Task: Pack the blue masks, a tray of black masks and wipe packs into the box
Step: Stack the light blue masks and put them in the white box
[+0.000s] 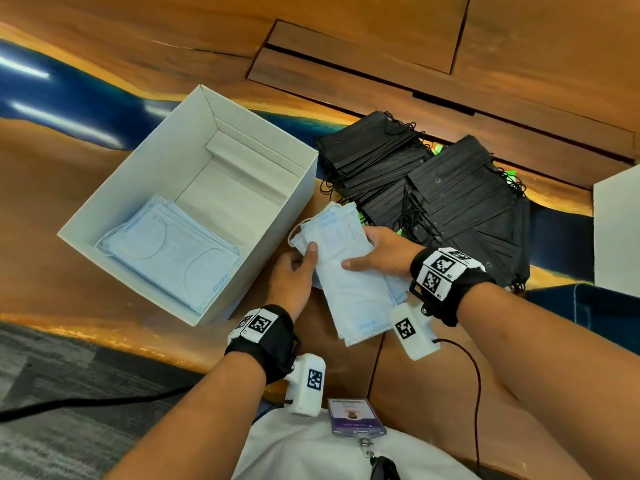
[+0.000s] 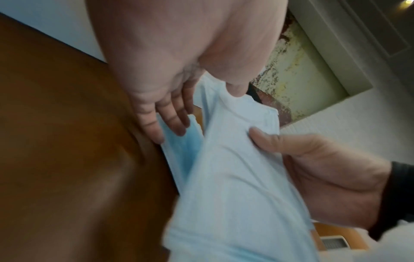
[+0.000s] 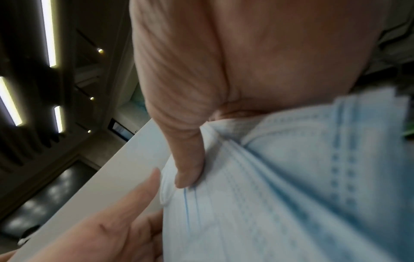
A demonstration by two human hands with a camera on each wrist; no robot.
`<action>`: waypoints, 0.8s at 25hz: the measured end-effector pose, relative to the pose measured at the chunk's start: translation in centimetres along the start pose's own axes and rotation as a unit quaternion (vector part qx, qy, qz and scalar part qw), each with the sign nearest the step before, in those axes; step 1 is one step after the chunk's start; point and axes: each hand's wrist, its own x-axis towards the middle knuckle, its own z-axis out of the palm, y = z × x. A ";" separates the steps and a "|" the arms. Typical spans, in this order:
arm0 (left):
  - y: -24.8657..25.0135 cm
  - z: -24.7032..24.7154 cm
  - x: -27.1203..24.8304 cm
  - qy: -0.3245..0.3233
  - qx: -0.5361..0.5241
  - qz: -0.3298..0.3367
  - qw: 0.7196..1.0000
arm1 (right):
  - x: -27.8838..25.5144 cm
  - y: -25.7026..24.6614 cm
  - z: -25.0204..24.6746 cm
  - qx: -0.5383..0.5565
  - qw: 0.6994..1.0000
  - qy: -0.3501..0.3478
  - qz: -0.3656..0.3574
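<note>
A white open box [image 1: 301, 202] stands on the wooden table, with a flat pile of blue masks [image 1: 169, 251] at its near end. Just right of the box I hold a second stack of blue masks [image 1: 349, 282] in both hands. My left hand [image 1: 301, 261] pinches its left edge, thumb on top and fingers [image 2: 168, 120] underneath. My right hand [image 1: 374, 251] grips the right edge, its thumb [image 3: 190, 159] pressed into the top mask [image 3: 291, 177]. Behind lie fanned stacks of black masks [image 1: 464, 202] with bits of green showing beneath. I see no wipe packs.
A white flat board [image 1: 616, 226] sits at the right edge, with a dark blue object [image 1: 588, 313] below it. A recessed panel [image 1: 363, 46] is set in the table at the back. The box's far half [image 1: 235, 188] holds nothing. A cable [image 1: 478, 382] trails from my right wrist.
</note>
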 end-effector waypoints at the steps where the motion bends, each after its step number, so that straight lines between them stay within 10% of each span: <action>1: 0.1 0.5 0.0 -0.023 -0.024 -0.001 0.999 | 0.0 0.2 0.5 0.046 0.999 -0.010 0.007; 10: -0.5 0.9 1.2 -0.075 -0.304 -0.079 0.946 | 0.6 1.3 3.3 0.120 0.989 0.025 0.081; 20: 1.5 -0.4 0.5 -0.105 -0.241 -0.055 0.963 | -0.8 1.9 1.1 0.055 0.994 -0.075 0.062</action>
